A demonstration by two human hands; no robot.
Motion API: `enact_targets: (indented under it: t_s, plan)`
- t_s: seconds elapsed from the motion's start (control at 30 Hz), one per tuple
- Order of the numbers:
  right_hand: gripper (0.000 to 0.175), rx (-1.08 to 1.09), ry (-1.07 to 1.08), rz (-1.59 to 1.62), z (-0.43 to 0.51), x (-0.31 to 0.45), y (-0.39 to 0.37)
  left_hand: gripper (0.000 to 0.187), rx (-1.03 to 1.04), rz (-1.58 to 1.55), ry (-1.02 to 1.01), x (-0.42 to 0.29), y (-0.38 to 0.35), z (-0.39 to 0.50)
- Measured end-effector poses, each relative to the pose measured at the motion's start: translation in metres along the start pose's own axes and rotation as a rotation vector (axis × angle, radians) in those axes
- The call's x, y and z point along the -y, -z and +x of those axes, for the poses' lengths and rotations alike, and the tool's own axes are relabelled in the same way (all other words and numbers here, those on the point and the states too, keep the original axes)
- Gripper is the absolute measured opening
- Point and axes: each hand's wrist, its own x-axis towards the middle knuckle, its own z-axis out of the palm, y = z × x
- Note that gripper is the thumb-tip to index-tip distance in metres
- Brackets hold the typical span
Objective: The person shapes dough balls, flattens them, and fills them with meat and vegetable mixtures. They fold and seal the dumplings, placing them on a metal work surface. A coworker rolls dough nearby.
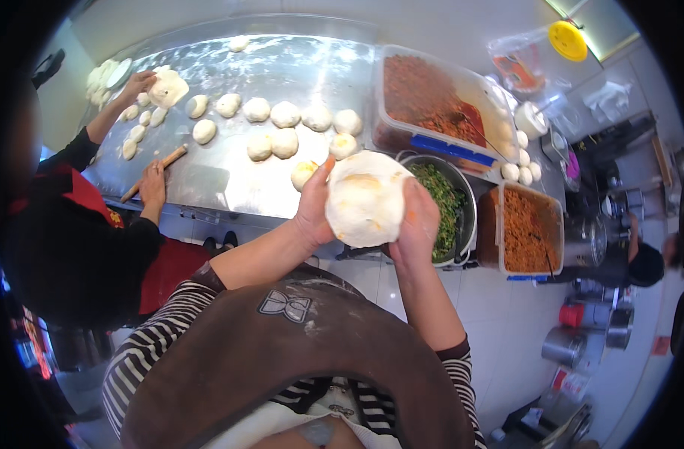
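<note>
A round, flattened sheet of dough (365, 205) with a few orange smears is held up between my hands, in front of the table's edge. My left hand (316, 205) grips its left rim, thumb upward. On the opposite rim is my right hand (419, 216), with orange filling stuck near the fingers. Just beyond the sheet several round dough balls (285, 114) stand in loose rows on the floured steel table (246, 185). Close to my right hand is a metal pot of chopped greens (444, 196). Part of that pot is hidden by the hand.
A large plastic tub (395, 120) of reddish filling stands behind the pot; a second tub (530, 230) is to the right. At left, a co-worker's hand lifts a dough wrapper (168, 88), the other resting on a rolling pin (173, 156). Another person (645, 264) is at far right.
</note>
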Motion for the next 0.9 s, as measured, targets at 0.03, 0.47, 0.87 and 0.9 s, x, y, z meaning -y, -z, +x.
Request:
enact_targets:
  t_s: [0.03, 0.47, 0.87, 0.9]
  plan:
    - [0.03, -0.008, -0.031, -0.018, 0.003, -0.004, -0.002, 0.06, 0.088, -0.1, 0.023, 0.004, 0.001, 0.004]
    - [0.019, 0.073, 0.168, -0.81, 0.016, -0.061, 0.047, 0.053, -0.107, -0.208, 0.161, 0.019, 0.073, -0.019]
    - [0.017, 0.234, 0.086, -0.664, 0.034, -0.074, 0.026, 0.056, -0.455, -0.065, -0.204, -0.032, 0.052, -0.06]
    - [0.017, 0.242, 0.08, -0.645, 0.038, -0.076, 0.027, 0.056, -0.495, -0.056, -0.227, -0.038, 0.05, -0.069]
